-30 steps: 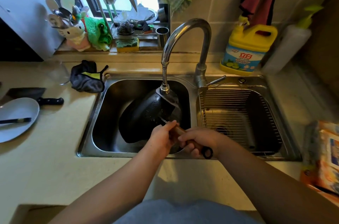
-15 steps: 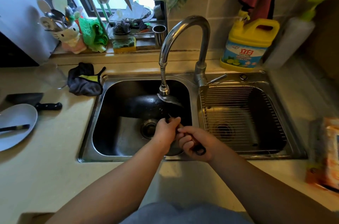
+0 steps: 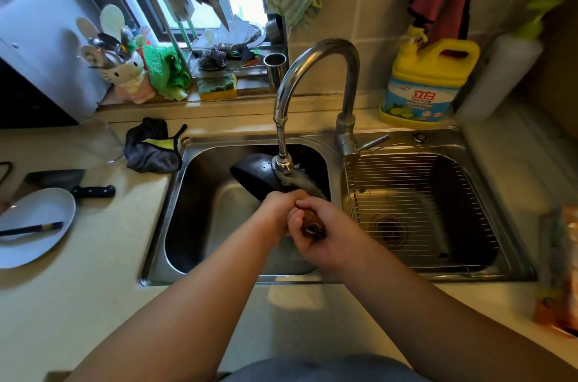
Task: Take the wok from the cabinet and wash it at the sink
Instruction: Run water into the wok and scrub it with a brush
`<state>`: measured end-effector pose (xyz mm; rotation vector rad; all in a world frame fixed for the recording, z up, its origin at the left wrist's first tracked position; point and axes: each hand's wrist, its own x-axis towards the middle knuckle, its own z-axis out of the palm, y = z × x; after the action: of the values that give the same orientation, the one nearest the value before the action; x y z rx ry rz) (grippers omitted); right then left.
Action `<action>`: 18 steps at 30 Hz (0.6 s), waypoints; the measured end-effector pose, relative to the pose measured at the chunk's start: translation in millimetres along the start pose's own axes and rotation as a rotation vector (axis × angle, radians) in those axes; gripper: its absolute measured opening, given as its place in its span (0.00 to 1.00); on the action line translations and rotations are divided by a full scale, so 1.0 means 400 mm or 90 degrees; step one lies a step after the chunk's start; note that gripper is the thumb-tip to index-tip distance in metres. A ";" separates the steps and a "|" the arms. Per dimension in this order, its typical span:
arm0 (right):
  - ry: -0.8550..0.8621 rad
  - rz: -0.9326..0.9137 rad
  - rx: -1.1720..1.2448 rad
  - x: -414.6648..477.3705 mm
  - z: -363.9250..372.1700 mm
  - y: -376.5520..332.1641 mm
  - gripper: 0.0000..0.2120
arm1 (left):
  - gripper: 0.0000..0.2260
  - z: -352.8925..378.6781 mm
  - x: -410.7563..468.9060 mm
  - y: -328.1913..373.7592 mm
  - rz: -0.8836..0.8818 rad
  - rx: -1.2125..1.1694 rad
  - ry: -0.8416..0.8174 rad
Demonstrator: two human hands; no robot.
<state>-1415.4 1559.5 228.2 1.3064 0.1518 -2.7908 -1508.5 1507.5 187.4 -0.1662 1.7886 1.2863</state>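
The black wok (image 3: pixel 253 177) hangs tilted over the left basin of the steel sink (image 3: pixel 162 222), its bowl just under the tap's nozzle (image 3: pixel 283 163). Water runs from the nozzle onto the wok's near side. My left hand (image 3: pixel 276 209) grips the handle close to the bowl. My right hand (image 3: pixel 325 236) grips the brown wooden handle end (image 3: pixel 312 222) just behind it. Both hands touch each other. Most of the handle is hidden by my fingers.
A wire rack (image 3: pixel 416 203) covers the right basin. A yellow detergent jug (image 3: pixel 428 81) stands behind it. On the left counter lie a dark cloth (image 3: pixel 151 145), a cleaver (image 3: pixel 68 184) and a white plate (image 3: pixel 34 225) with chopsticks. A sponge (image 3: pixel 217 88) sits on the sill.
The wok has swung up from filling the left basin to a raised tilt under the nozzle. Both hands shifted up and right on the handle. Water now streams on the wok.
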 end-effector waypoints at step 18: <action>-0.006 -0.021 0.146 -0.053 -0.003 0.041 0.19 | 0.08 0.006 -0.043 0.033 -0.069 0.151 -0.077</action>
<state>-1399.3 1543.5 242.9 1.3460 -0.1531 -2.9124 -1504.5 1508.9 208.7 -0.0494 1.7866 0.9785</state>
